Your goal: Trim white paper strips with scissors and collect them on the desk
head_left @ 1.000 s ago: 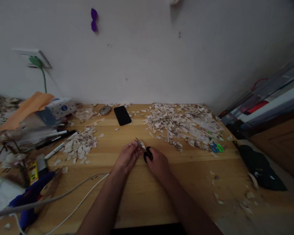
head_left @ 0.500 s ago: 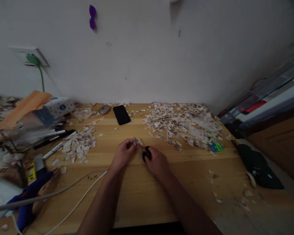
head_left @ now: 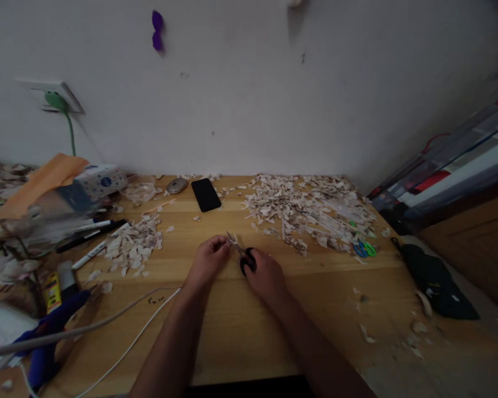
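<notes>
My right hand (head_left: 264,277) is closed round the black handles of a pair of scissors (head_left: 244,256), whose blades point up and left toward my left hand. My left hand (head_left: 207,262) is curled, its fingertips pinched on a small pale scrap at the blade tips; the scrap is too small to name. Both hands hover over the middle of a wooden table (head_left: 240,326). A heap of pale cut pieces (head_left: 133,245) lies to the left and a larger spread of scraps (head_left: 311,210) to the right.
A black phone (head_left: 206,194) and a small grey oval object (head_left: 176,186) lie near the wall. Markers (head_left: 92,229), a tissue box (head_left: 100,181), a blue glue gun (head_left: 45,342) and white cables (head_left: 128,331) crowd the left. Small blue-green scissors (head_left: 366,249) and a dark bag (head_left: 434,282) sit at the right.
My left hand's fingers have curled from stretched out into a pinch at the scissor tips. The scissors stay in my right hand in about the same place.
</notes>
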`<state>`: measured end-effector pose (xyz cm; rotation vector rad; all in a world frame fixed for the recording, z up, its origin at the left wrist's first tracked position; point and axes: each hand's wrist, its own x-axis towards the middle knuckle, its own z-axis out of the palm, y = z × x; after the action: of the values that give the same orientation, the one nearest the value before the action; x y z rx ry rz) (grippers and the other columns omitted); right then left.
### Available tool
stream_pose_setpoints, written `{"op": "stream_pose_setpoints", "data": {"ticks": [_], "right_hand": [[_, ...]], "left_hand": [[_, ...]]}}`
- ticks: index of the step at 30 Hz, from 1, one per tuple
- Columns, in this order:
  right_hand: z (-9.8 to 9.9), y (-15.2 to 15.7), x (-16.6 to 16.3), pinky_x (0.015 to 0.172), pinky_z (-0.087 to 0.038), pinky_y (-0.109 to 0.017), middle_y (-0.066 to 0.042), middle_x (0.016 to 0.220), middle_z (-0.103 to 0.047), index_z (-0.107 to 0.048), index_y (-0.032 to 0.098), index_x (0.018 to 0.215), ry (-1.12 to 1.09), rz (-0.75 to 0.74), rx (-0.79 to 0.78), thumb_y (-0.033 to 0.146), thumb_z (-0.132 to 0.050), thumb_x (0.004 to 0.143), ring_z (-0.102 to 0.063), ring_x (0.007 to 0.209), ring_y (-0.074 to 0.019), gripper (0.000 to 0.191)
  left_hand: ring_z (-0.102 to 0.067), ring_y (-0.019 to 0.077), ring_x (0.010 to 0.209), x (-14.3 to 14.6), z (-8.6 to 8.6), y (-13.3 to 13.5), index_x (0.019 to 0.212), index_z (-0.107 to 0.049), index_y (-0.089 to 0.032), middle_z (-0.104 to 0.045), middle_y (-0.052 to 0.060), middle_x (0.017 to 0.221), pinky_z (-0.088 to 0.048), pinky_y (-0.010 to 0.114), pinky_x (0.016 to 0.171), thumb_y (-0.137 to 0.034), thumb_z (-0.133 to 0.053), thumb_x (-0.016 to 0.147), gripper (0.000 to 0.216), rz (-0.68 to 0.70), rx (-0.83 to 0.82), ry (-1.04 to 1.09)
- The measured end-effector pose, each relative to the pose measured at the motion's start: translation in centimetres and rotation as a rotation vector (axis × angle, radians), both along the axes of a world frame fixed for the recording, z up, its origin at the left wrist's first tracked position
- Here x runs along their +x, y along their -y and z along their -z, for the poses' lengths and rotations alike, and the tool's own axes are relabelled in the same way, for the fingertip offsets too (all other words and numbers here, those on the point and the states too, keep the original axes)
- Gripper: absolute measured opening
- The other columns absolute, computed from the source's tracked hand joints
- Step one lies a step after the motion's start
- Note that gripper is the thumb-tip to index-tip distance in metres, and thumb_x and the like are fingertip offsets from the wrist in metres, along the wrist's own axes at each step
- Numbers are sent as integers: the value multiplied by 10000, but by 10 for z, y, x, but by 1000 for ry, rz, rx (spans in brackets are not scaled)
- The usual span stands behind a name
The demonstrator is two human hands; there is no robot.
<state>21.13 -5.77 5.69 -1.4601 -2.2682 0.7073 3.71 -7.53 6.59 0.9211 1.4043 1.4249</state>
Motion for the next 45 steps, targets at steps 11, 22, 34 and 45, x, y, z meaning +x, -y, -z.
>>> {"op": "stream_pose_setpoints", "data": {"ticks": [11, 22, 34, 45], "right_hand": [[-1, 0, 0, 763, -431, -282, -74, 1033, -733, -664, 204, 1060, 70, -25, 4, 237, -607, 915, -671, 928, -221, 159], [5, -6, 2, 705, -422, -269, -63, 976, -771, -707, 215, 1009, -5, 56, -33, 242, -594, 936, -702, 852, -214, 137], [11, -6, 2, 668, -406, -266, -62, 912, -768, -702, 224, 954, -15, 80, -3, 291, -587, 935, -696, 808, -217, 134], [15, -11, 5, 692, -489, -279, -52, 808, -732, -683, 198, 875, -602, 258, -106, 480, -587, 881, -668, 743, -209, 298]], "left_hand": [[-629, 218, 853, -19, -12, 6, 809, -749, -223, -706, 49, 828, -472, 330, 836, -290, -682, 787, 97, 67, 100, -349], [-626, 164, 623, -15, -3, 7, 793, -752, -164, -705, 44, 683, -523, 293, 655, -363, -787, 726, 213, -47, -126, 138], [-729, 163, 716, -4, -9, 10, 866, -747, -99, -781, 151, 879, -599, 259, 726, -212, -614, 934, 187, -20, -305, 646], [-583, 152, 615, -5, 3, 4, 845, -724, -178, -658, 18, 700, -461, 277, 615, -401, -742, 803, 228, -294, -58, -38]]}}
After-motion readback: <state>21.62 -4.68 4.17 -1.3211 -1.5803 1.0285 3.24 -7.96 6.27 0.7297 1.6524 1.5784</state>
